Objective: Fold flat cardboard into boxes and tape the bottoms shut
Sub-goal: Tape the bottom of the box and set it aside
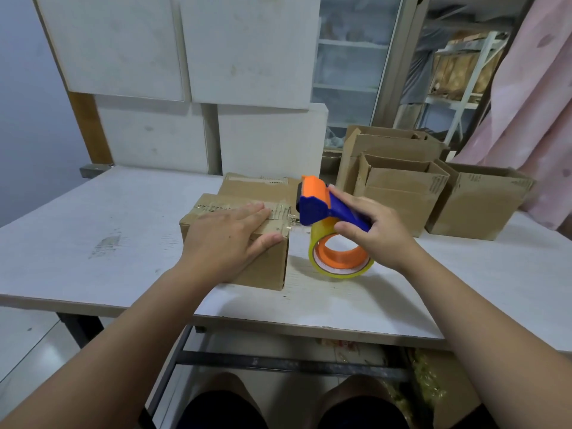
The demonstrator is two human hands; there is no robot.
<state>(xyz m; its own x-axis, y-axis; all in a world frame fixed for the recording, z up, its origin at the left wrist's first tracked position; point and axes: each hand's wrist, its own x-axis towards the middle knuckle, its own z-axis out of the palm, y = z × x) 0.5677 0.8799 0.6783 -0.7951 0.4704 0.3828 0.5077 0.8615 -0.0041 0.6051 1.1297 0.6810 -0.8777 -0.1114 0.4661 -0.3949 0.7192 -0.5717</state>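
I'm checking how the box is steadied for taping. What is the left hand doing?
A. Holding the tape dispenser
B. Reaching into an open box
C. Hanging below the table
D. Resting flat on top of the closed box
D: the left hand lies with straight fingers on top of the closed box, while the right hand holds the tape dispenser beside it.
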